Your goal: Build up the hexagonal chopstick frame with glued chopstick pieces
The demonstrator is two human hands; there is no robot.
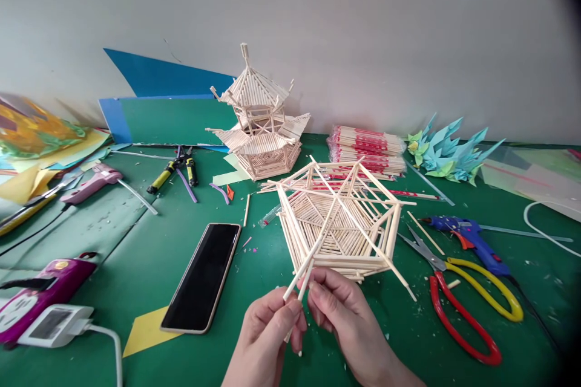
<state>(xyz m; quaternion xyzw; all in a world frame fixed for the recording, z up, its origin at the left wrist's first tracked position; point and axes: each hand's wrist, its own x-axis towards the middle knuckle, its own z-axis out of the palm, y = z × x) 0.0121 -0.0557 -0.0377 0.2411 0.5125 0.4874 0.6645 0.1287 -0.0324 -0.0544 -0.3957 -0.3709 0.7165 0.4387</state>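
A hexagonal frame of thin wooden sticks [338,221] rests on the green table, tilted toward me. My left hand [267,338] and my right hand [340,314] meet at its near corner, both pinched on the ends of sticks that jut out from the frame toward me. A loose stick [295,329] also runs down between my left fingers. Behind the frame stands a finished two-tier pagoda of sticks [258,127].
A black phone [203,277] lies left of my hands. Red-and-yellow scissors [458,293] and a blue glue gun [469,239] lie to the right. Wrapped chopstick bundles [367,148], paper cranes [447,151], pliers [175,170], a pink glue gun [91,184] and a power strip [39,296] ring the table.
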